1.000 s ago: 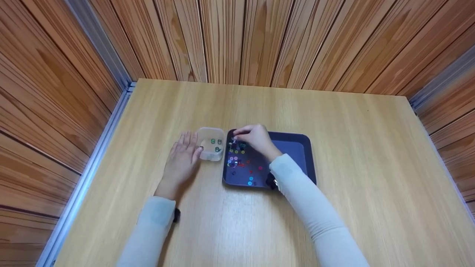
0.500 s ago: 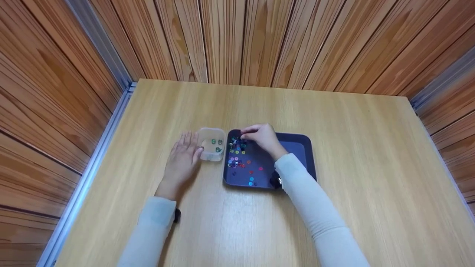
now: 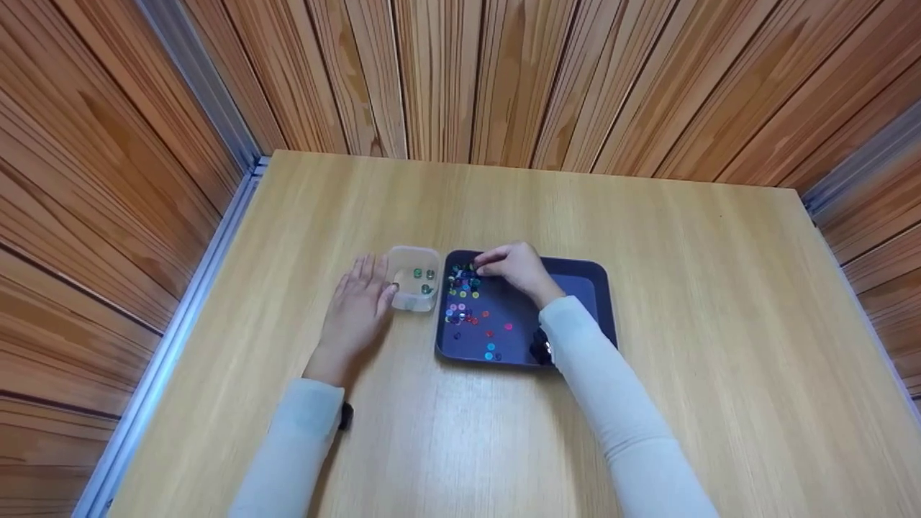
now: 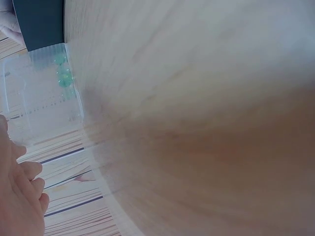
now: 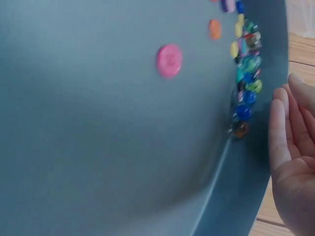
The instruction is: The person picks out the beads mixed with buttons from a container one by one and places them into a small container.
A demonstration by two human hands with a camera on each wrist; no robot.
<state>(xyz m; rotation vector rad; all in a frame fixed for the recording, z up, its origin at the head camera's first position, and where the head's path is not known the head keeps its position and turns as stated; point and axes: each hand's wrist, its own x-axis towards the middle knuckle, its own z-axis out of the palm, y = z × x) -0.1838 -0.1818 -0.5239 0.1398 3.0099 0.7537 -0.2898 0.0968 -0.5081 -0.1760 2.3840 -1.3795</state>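
My left hand [image 3: 355,309] lies with fingers extended beside a clear plastic container [image 3: 414,301], its thumb at the near-left wall. Green glass marbles [image 4: 64,77] sit inside the container. My right hand [image 3: 519,270] is over the far left part of a dark tray [image 3: 547,309], thumb and fingertips close together. Nothing shows between them in the right wrist view. Close to those fingertips is a crowd of colourful marbles and buttons, with a brown marble [image 5: 240,129] and a blue marble [image 5: 243,112] at its end.
A pink button [image 5: 169,60] and an orange button [image 5: 214,29] lie apart on the tray floor. Blue buttons [image 3: 490,351] are near its front edge. Container and tray stand side by side on the wooden table [image 3: 460,432], with wood-panel walls [image 3: 432,79] behind.
My right hand has drawn back to the right from the tray's far left corner, uncovering more of the marbles there. My left hand stays beside the container.
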